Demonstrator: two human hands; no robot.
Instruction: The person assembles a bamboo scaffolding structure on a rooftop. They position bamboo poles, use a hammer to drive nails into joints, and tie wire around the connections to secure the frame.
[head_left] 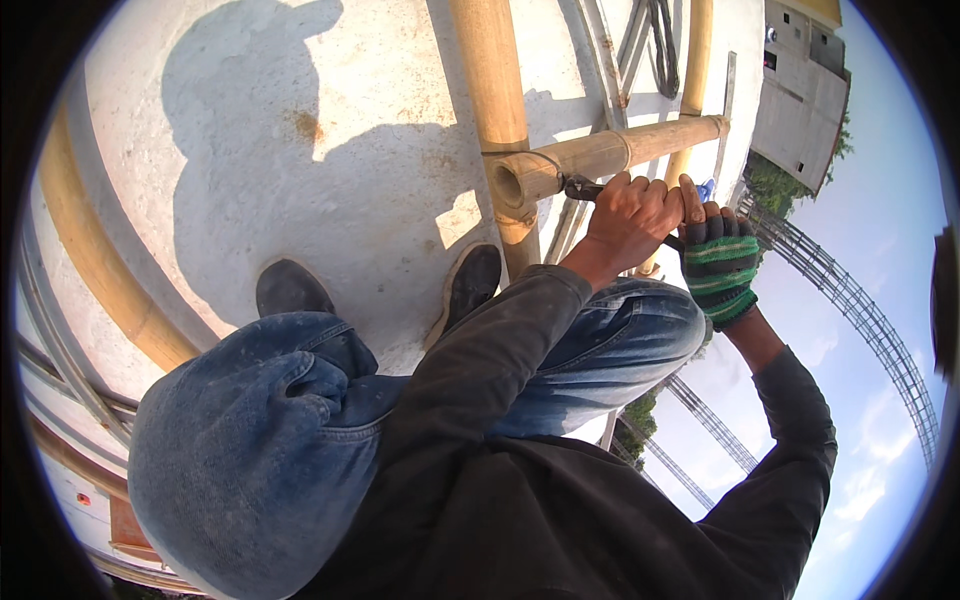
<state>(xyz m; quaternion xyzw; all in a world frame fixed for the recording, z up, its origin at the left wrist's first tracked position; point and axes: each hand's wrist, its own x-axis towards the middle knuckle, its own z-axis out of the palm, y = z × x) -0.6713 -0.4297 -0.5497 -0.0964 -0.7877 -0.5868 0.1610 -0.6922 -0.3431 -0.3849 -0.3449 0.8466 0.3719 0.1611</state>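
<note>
My bare left hand (pixel 632 215) is closed around a dark plier-like tool (pixel 582 188), whose jaw end points left at a bamboo joint. In a green-and-black striped fingerless glove, my right hand (pixel 718 262) is curled at the tool's other end, close against my left hand. A short bamboo crosspiece (pixel 590 157) with a hollow cut end lies across a longer bamboo pole (pixel 490 75). Dark wire (pixel 543 158) loops around the joint where they meet. My palms and much of the tool's handles are hidden by my fingers.
My shoes (pixel 293 288) rest on a pale, stained surface (pixel 370 200). Another bamboo pole (pixel 95 235) curves along the left. Metal bars (pixel 603 60) and a dark cable coil (pixel 663 45) lie beyond the joint. Rebar cages (pixel 850 290) rise at right, near a grey building (pixel 797 100).
</note>
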